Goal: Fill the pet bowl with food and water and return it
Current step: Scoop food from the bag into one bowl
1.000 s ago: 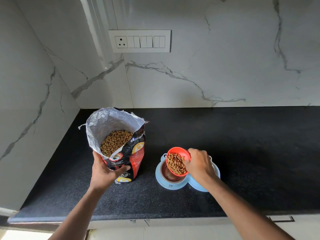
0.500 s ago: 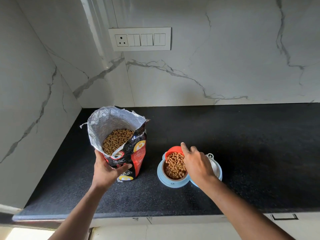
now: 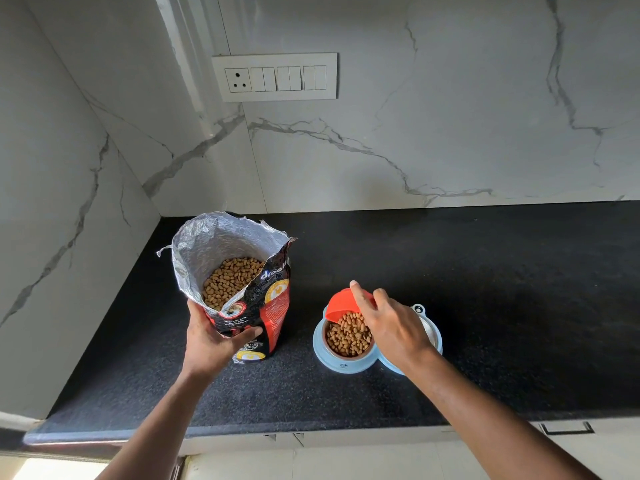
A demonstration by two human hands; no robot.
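Observation:
A light-blue double pet bowl sits on the black counter. Its left metal cup holds brown kibble; the right cup is mostly hidden behind my right hand. My right hand grips a red scoop, tipped mouth-down over the left cup. An open food bag, foil-lined with black and red print, stands upright to the left with kibble inside. My left hand grips the bag's front near its lower half.
Marble walls meet in a corner behind the bag. A white socket and switch plate is on the back wall. The counter's front edge runs below my forearms, with a drawer handle at the lower right.
My right hand has tipped the scoop further over, and its kibble has dropped into the left cup. The left hand and bag have stayed put.

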